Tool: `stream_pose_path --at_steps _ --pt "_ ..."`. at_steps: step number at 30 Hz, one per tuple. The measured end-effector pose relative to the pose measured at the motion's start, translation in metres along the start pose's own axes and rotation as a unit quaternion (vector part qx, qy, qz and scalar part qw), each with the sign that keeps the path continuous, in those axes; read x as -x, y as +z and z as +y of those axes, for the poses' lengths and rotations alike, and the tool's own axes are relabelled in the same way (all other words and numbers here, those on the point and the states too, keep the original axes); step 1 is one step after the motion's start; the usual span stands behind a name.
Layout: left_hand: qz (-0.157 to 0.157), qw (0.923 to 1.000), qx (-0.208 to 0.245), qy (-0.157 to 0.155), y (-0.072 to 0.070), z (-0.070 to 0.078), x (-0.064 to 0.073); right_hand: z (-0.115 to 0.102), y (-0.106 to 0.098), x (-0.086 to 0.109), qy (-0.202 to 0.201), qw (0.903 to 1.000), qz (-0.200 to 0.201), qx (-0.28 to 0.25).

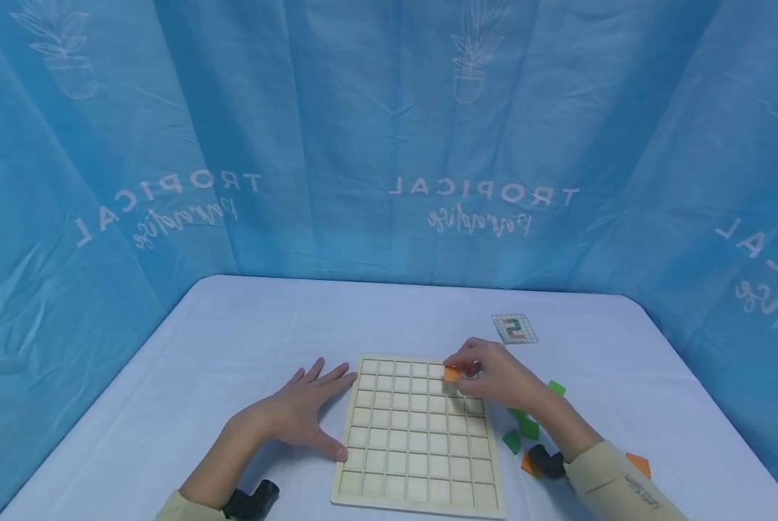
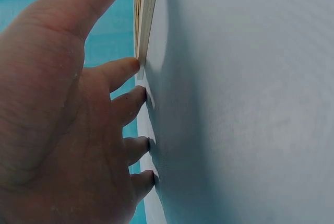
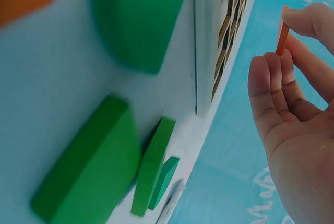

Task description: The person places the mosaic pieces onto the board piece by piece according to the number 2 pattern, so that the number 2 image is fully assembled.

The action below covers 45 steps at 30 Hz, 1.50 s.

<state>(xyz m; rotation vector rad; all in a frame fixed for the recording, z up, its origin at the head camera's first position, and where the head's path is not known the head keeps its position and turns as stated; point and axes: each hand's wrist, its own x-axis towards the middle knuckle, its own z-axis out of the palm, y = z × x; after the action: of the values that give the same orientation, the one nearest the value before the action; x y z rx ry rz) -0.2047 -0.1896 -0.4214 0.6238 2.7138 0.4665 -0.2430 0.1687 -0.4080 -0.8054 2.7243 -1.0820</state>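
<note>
A pale wooden board (image 1: pixel 417 443) with a grid of square recesses lies on the white table. My right hand (image 1: pixel 496 373) pinches a small orange tile (image 1: pixel 452 374) over the board's far right corner. In the right wrist view the tile (image 3: pixel 282 36) stands edge-on between thumb and fingers, raised above the board. My left hand (image 1: pixel 300 412) is spread flat at the board's left side, thumb and index fingertip right at its edge. The left wrist view shows the other fingertips of this hand (image 2: pixel 78 125) down on the cloth.
Several green pieces (image 1: pixel 528 428) lie right of the board, partly under my right forearm. Orange pieces (image 1: pixel 639 465) lie nearer the right sleeve. A small printed pattern card (image 1: pixel 515 329) rests beyond the board. A blue curtain (image 1: pixel 362 145) surrounds the table.
</note>
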Motion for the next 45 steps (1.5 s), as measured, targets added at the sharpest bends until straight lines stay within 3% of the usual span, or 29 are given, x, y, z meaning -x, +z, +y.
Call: stream_pose_path --at_steps 28,45 --pt "0.0 1.0 -0.004 -0.006 0.003 -0.001 0.0 -0.018 0.025 -0.032 -0.061 0.9973 -0.039 0.012" --pt "0.003 0.9999 -0.005 -0.013 0.002 0.0 -0.003 -0.027 0.033 -0.047 -0.067 0.9959 -0.056 0.022"
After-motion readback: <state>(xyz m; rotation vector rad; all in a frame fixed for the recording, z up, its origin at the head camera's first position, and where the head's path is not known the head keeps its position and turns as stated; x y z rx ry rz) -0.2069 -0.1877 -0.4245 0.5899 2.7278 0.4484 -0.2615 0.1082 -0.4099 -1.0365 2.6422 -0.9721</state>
